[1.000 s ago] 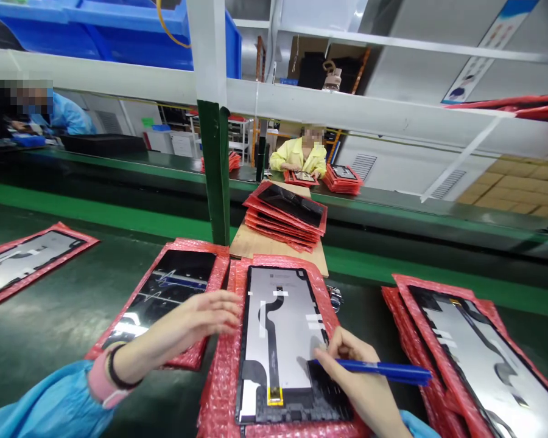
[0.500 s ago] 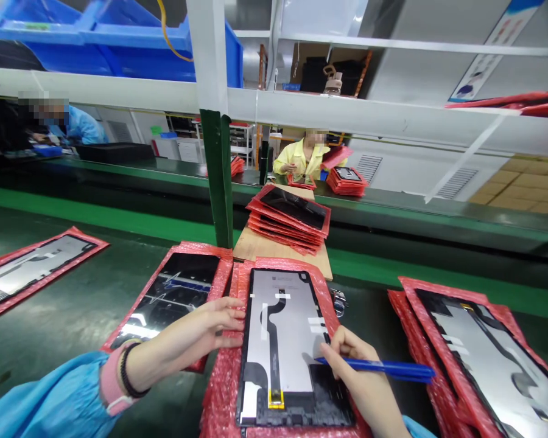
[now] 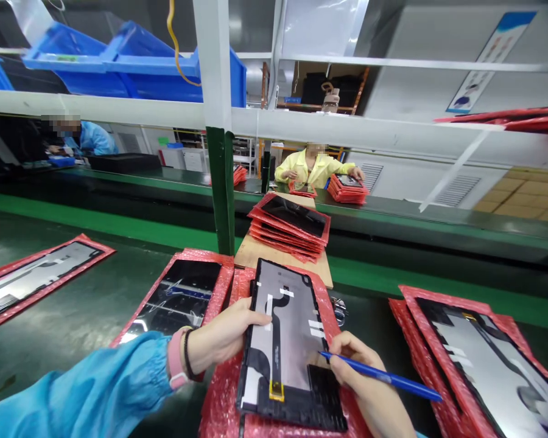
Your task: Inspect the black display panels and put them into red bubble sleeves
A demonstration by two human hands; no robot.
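My left hand grips the left edge of a display panel, thumb on its silver back. That edge is lifted, so the panel tilts above the red bubble-wrap sleeves stacked beneath it. A dark ribbon cable with a yellow-edged end runs down the panel's back, and white tabs sit along it. Closed around a blue pen-like tool, my right hand is at the panel's right side. The tool's tip points at the panel's back; whether it touches cannot be made out.
Left of me lie a glossy black panel on red wrap and another silver-backed panel. A wrapped stack stands at right. More wrapped panels sit on a wooden board ahead, beside a green-wrapped post. Two people work beyond.
My left hand has closed on the panel's left edge and raised it off the wrap. My right hand still holds the blue tool near the same spot. The person in yellow has reached toward a stack.
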